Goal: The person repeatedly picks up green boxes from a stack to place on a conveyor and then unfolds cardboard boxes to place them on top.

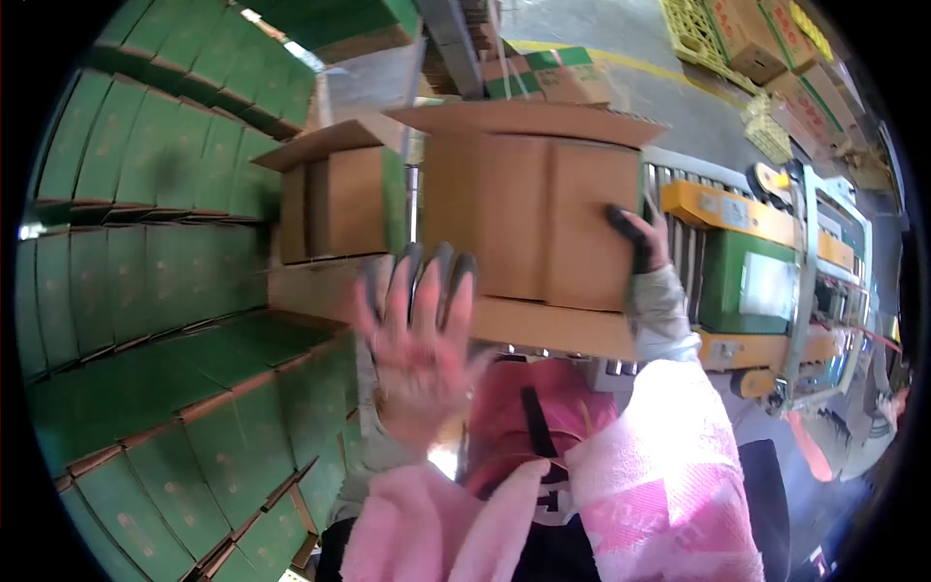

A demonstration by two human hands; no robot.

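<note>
Fisheye distortion, black corners, white glare on pink sleeve (659, 427)

2 hands of the wearer: 1 left hand (417, 330) and 1 right hand (655, 242). 2 open cardboard cartons (592, 223). 1 closed green carton (727, 276). 1 roller conveyor (687, 260). 2 orange guide arms (732, 209). At least 2 yellow plastic crates (693, 37). Stacked green cartons (155, 145), too many to count reliably.

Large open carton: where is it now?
Head view: the large open carton sits near centre, right of the smaller open carton, the right hand at its right side.
</note>
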